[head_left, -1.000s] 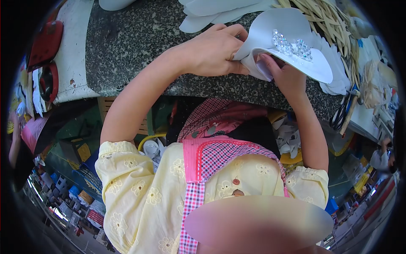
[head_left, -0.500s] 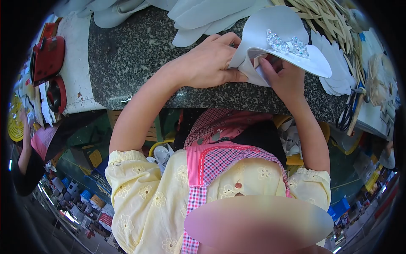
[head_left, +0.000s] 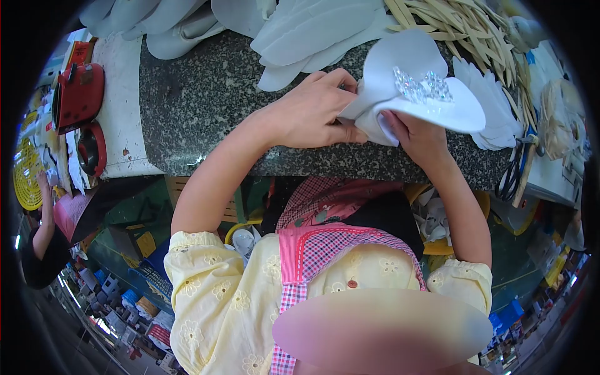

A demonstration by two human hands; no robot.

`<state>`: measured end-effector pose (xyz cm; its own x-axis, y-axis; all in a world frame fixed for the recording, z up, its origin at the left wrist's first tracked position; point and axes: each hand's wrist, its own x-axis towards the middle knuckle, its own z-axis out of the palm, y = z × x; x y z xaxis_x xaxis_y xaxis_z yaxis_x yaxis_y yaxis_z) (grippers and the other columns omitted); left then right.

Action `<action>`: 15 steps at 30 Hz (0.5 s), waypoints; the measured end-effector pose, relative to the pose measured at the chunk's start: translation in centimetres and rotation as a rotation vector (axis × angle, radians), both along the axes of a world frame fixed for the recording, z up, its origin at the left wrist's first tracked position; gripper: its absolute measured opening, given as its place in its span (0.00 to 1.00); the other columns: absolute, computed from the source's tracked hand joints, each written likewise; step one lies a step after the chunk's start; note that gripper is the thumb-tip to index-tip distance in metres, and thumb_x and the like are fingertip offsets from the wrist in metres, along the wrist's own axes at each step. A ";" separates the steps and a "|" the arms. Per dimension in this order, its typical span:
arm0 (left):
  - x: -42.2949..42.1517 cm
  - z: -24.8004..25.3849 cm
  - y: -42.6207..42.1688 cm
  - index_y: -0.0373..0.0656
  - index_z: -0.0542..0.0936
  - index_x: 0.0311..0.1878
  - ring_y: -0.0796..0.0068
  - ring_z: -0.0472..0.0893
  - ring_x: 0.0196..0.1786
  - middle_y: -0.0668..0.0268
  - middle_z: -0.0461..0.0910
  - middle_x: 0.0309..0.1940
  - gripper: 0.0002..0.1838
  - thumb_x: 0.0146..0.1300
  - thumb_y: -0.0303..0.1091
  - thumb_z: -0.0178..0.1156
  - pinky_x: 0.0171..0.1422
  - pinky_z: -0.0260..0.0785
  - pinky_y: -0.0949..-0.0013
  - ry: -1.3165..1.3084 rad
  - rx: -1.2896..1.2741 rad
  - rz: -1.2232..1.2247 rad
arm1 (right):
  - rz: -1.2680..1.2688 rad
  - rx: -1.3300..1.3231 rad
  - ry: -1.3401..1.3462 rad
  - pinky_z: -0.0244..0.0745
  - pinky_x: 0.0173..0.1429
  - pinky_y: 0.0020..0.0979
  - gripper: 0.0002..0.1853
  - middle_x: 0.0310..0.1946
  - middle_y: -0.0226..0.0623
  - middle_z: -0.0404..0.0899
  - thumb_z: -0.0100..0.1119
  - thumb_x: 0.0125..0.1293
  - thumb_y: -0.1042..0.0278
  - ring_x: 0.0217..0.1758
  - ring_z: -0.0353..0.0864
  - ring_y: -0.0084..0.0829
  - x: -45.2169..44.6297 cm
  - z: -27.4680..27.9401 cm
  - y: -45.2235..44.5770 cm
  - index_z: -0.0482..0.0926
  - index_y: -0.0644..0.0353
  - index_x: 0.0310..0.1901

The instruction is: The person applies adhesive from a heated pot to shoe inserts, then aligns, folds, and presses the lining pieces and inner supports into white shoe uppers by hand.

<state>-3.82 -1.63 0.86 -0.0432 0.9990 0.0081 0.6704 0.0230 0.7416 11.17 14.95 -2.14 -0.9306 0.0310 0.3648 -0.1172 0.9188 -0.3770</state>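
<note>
A white slipper upper [head_left: 409, 53] with a sparkling bow-shaped rhinestone ornament [head_left: 422, 86] is held just above the near part of the dark speckled tabletop. My left hand [head_left: 315, 112] grips its left edge, thumb below and fingers bent behind. From the right, my right hand [head_left: 417, 139] is closed on the folded underside, with the thumb pressed into the fold. The curved flap that carries the ornament covers some of the right fingers. Whether anything small sits inside the fold cannot be seen.
White sole-shaped pieces [head_left: 315, 31] are stacked along the back, beside a heap of beige strips [head_left: 459, 22]. More white pieces [head_left: 484, 103] and black-handled scissors [head_left: 512, 172] lie at right. A red device [head_left: 81, 97] stands left. Another person's arm [head_left: 45, 219] shows far left.
The whole scene sits slightly lower in view. My right thumb has gone deeper into the fold, and the ornamented flap is tilted a little differently. Both hands keep their hold.
</note>
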 end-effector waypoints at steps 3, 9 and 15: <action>-0.2 -0.3 -0.2 0.45 0.78 0.44 0.59 0.67 0.54 0.57 0.73 0.45 0.19 0.47 0.38 0.64 0.62 0.53 0.60 -0.002 0.083 -0.004 | 0.057 0.208 -0.039 0.68 0.49 0.40 0.11 0.37 0.39 0.79 0.62 0.54 0.64 0.40 0.77 0.42 0.7 -0.4 1.0 0.80 0.58 0.38; 0.4 0.0 0.6 0.44 0.77 0.44 0.56 0.74 0.41 0.56 0.75 0.35 0.17 0.47 0.30 0.64 0.49 0.66 0.62 -0.114 0.051 0.092 | 0.172 -0.425 -0.093 0.65 0.56 0.37 0.31 0.44 0.40 0.77 0.70 0.44 0.49 0.49 0.74 0.39 2.1 1.5 1.0 0.75 0.61 0.47; 3.2 4.8 1.6 0.39 0.77 0.36 0.78 0.75 0.28 0.66 0.77 0.25 0.14 0.45 0.32 0.68 0.33 0.67 0.75 -0.015 0.440 0.472 | -0.020 -1.470 0.028 0.68 0.56 0.36 0.27 0.48 0.43 0.74 0.66 0.48 0.68 0.51 0.74 0.32 3.0 3.4 -1.7 0.70 0.68 0.51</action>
<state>-0.62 -0.05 5.62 -0.4805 0.7761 0.4083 0.6519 0.0047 0.7583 14.15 13.28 1.25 -0.9190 0.3940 0.0121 -0.1320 -0.2785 -0.9513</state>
